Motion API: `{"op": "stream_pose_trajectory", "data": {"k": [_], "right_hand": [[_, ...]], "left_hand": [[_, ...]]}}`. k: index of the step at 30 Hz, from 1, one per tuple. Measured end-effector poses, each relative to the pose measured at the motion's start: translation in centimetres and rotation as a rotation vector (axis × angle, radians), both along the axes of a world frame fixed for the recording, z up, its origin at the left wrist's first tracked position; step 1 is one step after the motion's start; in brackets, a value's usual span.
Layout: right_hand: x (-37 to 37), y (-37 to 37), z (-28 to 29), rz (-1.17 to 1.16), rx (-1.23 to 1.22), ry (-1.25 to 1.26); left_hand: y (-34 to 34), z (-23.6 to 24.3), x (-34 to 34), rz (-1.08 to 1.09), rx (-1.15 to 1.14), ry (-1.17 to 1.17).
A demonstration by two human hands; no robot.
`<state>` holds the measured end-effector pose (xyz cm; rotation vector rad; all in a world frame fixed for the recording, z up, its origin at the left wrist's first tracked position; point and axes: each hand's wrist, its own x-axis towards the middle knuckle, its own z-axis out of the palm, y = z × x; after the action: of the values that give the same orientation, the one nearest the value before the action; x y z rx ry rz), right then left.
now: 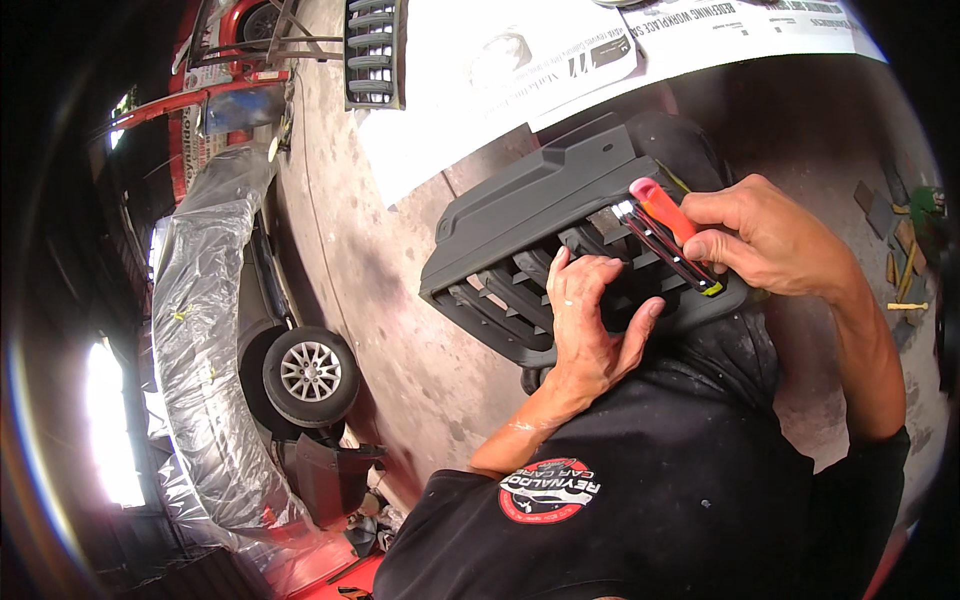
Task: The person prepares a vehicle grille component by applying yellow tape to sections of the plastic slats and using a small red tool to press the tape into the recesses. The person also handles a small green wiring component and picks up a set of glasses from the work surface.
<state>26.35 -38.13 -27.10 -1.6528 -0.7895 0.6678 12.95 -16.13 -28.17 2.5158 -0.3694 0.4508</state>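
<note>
A dark grey plastic car grille lies tilted across my lap, its slats toward me. My right hand pinches a bright orange-red, rounded tool handle between thumb and fingers, over the grille's right end. Its working tip is hidden, so its kind is unclear. Just beneath runs a glossy black strip with light spots and a yellow-green end; whether it belongs to the tool or the grille, I cannot tell. My left hand rests over the middle slats, thumb and fingers apart, gripping nothing I can see.
A paper-covered table stands just beyond the grille. Another slatted grille is at its left end. A car under plastic sheeting, with an exposed wheel, stands at left. Scraps and small tools lie at far right.
</note>
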Motion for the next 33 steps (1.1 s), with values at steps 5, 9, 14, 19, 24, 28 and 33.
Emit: {"op": "stream_pose_trajectory", "data": {"k": [5, 9, 14, 19, 24, 28, 33], "right_hand": [[0.08, 0.05, 0.71, 0.06, -0.026, 0.02], [0.12, -0.1, 0.36, 0.107, 0.01, -0.032], [0.33, -0.1, 0.58, 0.104, 0.009, 0.027], [0.25, -0.23, 0.53, 0.098, 0.004, 0.045], [0.16, -0.27, 0.39, 0.102, -0.005, 0.009], [-0.08, -0.33, 0.18, 0.093, 0.005, 0.056], [-0.02, -0.24, 0.18, 0.112, -0.031, 0.056]], "left_hand": [[-0.09, -0.03, 0.21, -0.015, -0.004, 0.007], [-0.32, -0.27, 0.18, 0.013, -0.056, -0.002], [-0.24, -0.46, 0.17, 0.008, -0.056, 0.0], [-0.28, -0.51, 0.17, 0.005, -0.058, -0.003], [-0.43, -0.31, 0.24, 0.014, -0.053, 0.006], [-0.42, -0.2, 0.26, 0.014, -0.051, 0.007], [-0.46, -0.36, 0.19, 0.009, -0.053, -0.013]]}}
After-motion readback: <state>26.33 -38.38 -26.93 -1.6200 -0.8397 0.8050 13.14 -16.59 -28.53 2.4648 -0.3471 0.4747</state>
